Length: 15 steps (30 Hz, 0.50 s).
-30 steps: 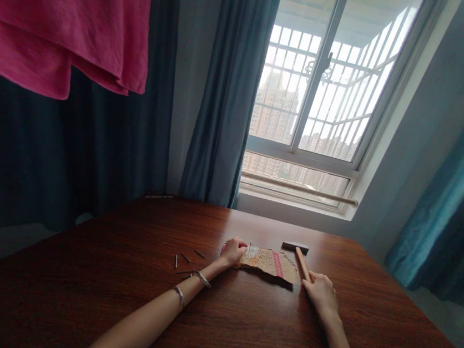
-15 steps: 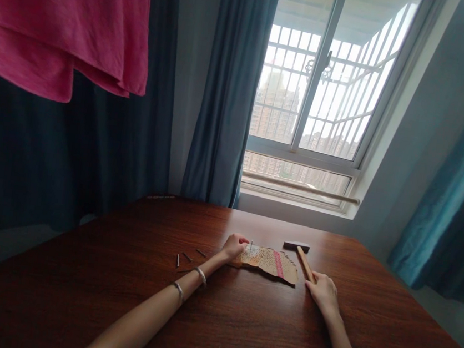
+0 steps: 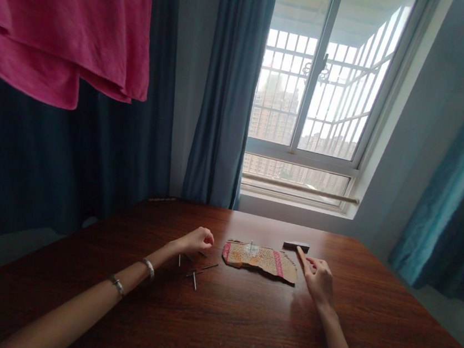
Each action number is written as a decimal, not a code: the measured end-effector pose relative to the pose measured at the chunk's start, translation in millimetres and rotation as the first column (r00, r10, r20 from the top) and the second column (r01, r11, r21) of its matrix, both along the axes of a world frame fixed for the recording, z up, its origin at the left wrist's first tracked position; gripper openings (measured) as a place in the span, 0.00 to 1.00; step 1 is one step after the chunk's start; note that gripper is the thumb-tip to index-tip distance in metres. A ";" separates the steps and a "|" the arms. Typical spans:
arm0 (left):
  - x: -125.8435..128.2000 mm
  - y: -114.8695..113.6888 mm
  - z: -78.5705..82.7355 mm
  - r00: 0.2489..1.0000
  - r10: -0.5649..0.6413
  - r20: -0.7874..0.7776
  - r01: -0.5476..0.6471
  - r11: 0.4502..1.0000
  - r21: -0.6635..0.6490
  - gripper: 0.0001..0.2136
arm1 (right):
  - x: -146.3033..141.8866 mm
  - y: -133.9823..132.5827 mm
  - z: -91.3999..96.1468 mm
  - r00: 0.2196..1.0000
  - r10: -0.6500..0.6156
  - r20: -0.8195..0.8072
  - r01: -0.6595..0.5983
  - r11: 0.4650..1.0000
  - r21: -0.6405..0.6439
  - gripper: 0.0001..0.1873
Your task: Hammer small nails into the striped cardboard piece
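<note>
The right hand [image 3: 319, 279] closes firmly around the wooden handle of a hammer [image 3: 302, 256]. The left hand [image 3: 198, 239] has its fingers curled inward, nearly together; whether something small is between them, I cannot tell. Just nearer to the person than this hand lie several loose nails [image 3: 194, 280], some of them crossing.

Between the hands, a piece of cardboard [image 3: 266, 260] lies on the table [image 3: 239, 331], toward the far edge, and one upright nail [image 3: 252, 245] stands on its left half. Brown wood stretches broadly from the cardboard toward the person, and from the right hand to the right edge.

The hammer is near the far right corner; its long axis goes from the hand toward the far edge, leaning a little left, and its dark head [image 3: 296, 246] is crosswise. The cardboard runs lengthwise from left to right, with pink bands and dark spots; any writing there is too small for me to read. Beyond the far edge I see a barred window [image 3: 310, 88] and a blue curtain [image 3: 228, 95].
</note>
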<state>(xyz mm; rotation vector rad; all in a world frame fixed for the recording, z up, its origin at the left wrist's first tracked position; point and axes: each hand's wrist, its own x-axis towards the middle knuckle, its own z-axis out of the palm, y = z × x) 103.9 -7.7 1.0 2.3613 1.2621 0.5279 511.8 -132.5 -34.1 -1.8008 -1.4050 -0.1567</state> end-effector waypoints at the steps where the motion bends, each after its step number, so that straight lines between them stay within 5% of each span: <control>1: -7.3 -3.2 -1.5 0.999 -0.009 -0.035 0.009 1.000 0.004 0.09 | -3.9 -0.4 0.4 0.999 0.038 -0.023 -0.038 0.999 0.018 0.16; 8: -23.9 -20.5 -6.1 0.960 -0.146 -0.238 0.176 0.978 0.112 0.08 | -26.5 -2.4 -0.5 0.983 0.182 -0.014 -0.181 0.982 0.056 0.14; 15: -20.6 -17.1 -10.0 0.930 -0.133 -0.343 0.214 0.953 0.213 0.07 | -40.6 -1.6 -0.3 0.972 0.230 -0.046 -0.229 0.973 0.026 0.14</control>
